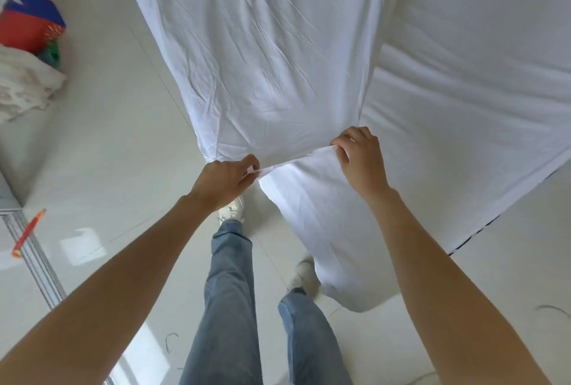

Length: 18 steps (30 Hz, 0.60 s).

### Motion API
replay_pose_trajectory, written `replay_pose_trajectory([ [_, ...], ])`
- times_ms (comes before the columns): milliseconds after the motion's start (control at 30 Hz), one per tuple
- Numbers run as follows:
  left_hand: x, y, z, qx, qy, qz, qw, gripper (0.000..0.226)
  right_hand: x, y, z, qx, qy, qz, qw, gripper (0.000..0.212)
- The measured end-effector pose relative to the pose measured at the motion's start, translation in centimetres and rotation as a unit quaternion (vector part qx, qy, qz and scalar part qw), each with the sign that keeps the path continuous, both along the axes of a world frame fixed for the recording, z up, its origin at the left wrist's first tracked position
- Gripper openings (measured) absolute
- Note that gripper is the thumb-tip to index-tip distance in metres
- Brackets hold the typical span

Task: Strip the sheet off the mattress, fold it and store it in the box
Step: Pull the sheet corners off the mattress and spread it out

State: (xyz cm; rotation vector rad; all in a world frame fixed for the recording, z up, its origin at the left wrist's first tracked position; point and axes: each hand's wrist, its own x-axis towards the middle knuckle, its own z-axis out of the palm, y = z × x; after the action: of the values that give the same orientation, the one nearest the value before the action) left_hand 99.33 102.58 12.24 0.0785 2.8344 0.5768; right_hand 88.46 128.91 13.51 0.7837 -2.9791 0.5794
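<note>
The white sheet stretches away from me as a long, wrinkled band over the floor and the mattress on the right. My left hand pinches the near edge of the sheet at its left corner. My right hand grips the same edge further right, and a flap of sheet hangs down below it to the floor. Between both hands the edge is pulled taut. No box can be identified with certainty.
A red and blue package and crumpled white fabric lie at the left. A red pen rests by a metal floor rail. My legs in jeans and white shoes stand on glossy white tile.
</note>
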Motion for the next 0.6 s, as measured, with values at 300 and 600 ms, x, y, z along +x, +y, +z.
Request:
replay_pose_trajectory([
  [300, 9.2, 14.7, 1.5, 0.098, -0.027, 0.014, 0.995, 0.022, 9.7, 14.4, 0.4, 0.047, -0.028, -0.017, 0.998, 0.014],
  [600, 11.3, 19.3, 1.1, 0.060, -0.013, 0.067, 0.996, 0.013, 8.7, 16.8, 1.2, 0.055, 0.015, 0.109, 0.992, 0.011],
])
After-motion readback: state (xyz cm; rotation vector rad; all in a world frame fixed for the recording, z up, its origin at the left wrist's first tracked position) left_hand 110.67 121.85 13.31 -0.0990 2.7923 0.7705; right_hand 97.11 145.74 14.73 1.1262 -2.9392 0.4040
